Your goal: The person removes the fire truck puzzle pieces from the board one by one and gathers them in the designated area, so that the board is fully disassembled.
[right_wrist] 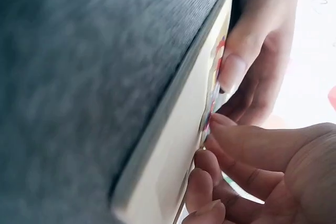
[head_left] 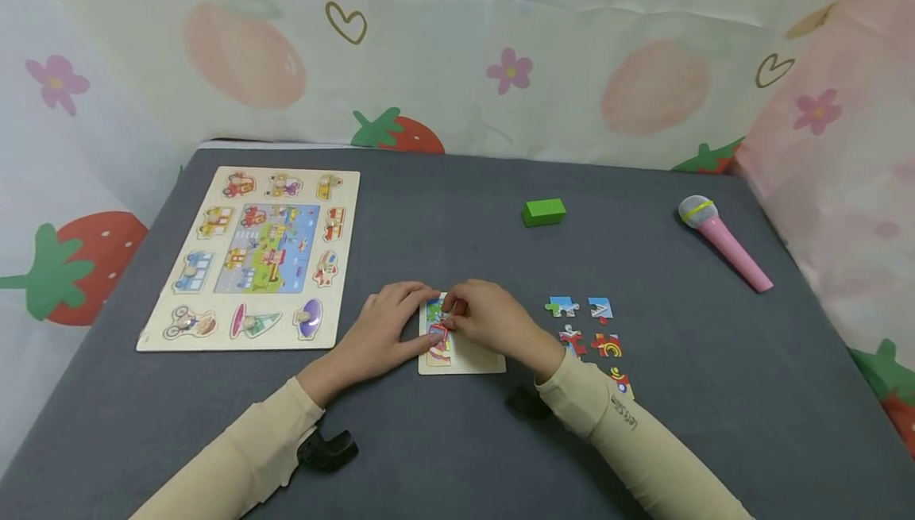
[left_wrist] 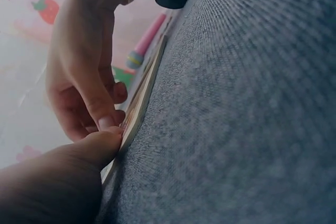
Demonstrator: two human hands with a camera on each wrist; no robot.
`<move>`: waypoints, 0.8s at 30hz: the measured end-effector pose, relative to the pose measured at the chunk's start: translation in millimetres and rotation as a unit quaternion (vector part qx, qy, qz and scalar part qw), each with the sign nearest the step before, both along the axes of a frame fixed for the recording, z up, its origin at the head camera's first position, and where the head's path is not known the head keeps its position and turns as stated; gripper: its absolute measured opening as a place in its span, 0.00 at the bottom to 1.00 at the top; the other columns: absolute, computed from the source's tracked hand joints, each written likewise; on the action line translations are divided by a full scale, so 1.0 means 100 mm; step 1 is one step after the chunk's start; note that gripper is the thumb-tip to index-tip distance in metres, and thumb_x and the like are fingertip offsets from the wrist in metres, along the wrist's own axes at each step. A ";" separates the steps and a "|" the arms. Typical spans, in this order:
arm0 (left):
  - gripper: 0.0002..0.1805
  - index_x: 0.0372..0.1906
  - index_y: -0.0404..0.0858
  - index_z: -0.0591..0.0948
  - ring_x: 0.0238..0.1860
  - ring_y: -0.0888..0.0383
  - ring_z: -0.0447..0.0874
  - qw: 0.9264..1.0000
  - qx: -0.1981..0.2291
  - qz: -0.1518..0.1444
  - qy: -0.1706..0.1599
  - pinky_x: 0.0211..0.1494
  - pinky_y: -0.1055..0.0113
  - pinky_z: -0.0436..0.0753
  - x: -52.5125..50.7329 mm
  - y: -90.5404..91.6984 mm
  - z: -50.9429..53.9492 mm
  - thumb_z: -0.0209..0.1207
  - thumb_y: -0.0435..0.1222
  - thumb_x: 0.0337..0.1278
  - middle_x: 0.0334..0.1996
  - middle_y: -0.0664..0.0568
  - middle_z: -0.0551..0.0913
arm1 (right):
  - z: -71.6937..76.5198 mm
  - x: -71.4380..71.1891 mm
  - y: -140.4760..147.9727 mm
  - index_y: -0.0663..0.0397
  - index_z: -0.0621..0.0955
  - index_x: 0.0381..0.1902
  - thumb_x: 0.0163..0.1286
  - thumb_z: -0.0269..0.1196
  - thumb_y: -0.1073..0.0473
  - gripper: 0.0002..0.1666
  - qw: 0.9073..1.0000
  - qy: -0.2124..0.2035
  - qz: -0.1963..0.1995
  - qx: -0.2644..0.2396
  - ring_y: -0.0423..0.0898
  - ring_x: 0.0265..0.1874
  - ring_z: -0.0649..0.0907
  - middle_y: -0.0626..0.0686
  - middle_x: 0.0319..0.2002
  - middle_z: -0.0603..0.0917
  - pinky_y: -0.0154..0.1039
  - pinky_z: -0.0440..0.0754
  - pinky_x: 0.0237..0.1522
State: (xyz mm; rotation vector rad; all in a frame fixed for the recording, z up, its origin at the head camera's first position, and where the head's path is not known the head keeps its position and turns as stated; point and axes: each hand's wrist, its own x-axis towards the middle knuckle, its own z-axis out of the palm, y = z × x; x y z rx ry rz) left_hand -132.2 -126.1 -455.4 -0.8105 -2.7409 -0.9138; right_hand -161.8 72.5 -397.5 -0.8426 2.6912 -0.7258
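A small pale wooden puzzle board (head_left: pixel 477 358) lies between both hands, with colourful jigsaw pieces (head_left: pixel 439 356) set along its left side. My left hand (head_left: pixel 386 335) rests at the board's left edge, its fingers extended toward the top corner and its thumb pressing on the fitted pieces. Over the middle of the board, my right hand (head_left: pixel 496 323) has curled fingers and pinches a jigsaw piece (right_wrist: pixel 209 121) against the fitted ones. That piece is mostly hidden by the fingertips. Several loose jigsaw pieces (head_left: pixel 608 345) lie right of the board, some partly behind the right sleeve.
At the left lies a large wooden puzzle (head_left: pixel 343 266) with vehicle pieces. A green block (head_left: pixel 543 212) sits farther back. Toward the right edge of the grey table (head_left: pixel 443 210) is a pink toy microphone (head_left: pixel 729 246). Patterned cloth hangs behind.
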 end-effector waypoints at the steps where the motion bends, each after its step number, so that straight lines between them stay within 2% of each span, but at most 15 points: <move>1: 0.30 0.62 0.43 0.74 0.62 0.49 0.67 1.000 0.005 0.002 -0.004 0.54 0.50 0.66 0.00 0.00 0.00 0.63 0.51 0.56 0.58 0.49 0.73 | 0.00 0.00 0.00 0.54 0.83 0.36 0.62 0.67 0.59 0.06 1.000 0.000 -0.003 -0.001 0.41 0.29 0.77 0.47 0.30 0.80 0.34 0.74 0.31; 9: 0.32 0.62 0.43 0.74 0.63 0.47 0.65 0.997 0.040 0.017 -0.067 0.58 0.45 0.64 -0.01 0.02 0.05 0.66 0.50 0.53 0.58 0.48 0.73 | -0.03 0.00 0.00 0.54 0.81 0.35 0.64 0.65 0.60 0.05 0.999 -0.021 -0.019 -0.027 0.40 0.27 0.77 0.48 0.29 0.80 0.33 0.74 0.30; 15: 0.33 0.62 0.42 0.74 0.62 0.45 0.64 0.994 0.051 0.031 -0.089 0.59 0.43 0.62 0.00 0.03 0.08 0.68 0.48 0.50 0.58 0.48 0.73 | -0.02 0.03 -0.01 0.52 0.81 0.34 0.66 0.63 0.59 0.03 0.996 -0.053 -0.038 -0.054 0.39 0.25 0.77 0.46 0.28 0.81 0.34 0.74 0.28; 19: 0.35 0.62 0.42 0.74 0.61 0.43 0.61 0.992 0.057 0.057 -0.101 0.60 0.43 0.62 0.00 0.04 0.09 0.70 0.47 0.47 0.59 0.44 0.69 | -0.02 0.04 -0.03 0.54 0.79 0.40 0.68 0.62 0.58 0.07 0.991 -0.091 -0.072 -0.073 0.40 0.25 0.78 0.47 0.30 0.82 0.35 0.75 0.28; 24: 0.38 0.63 0.41 0.74 0.59 0.42 0.59 0.987 0.061 0.087 -0.124 0.58 0.43 0.62 -0.01 0.06 0.12 0.71 0.47 0.43 0.57 0.41 0.66 | -0.04 0.01 -0.05 0.56 0.76 0.45 0.68 0.61 0.55 0.13 0.984 -0.108 -0.117 -0.084 0.42 0.24 0.79 0.49 0.31 0.82 0.36 0.75 0.26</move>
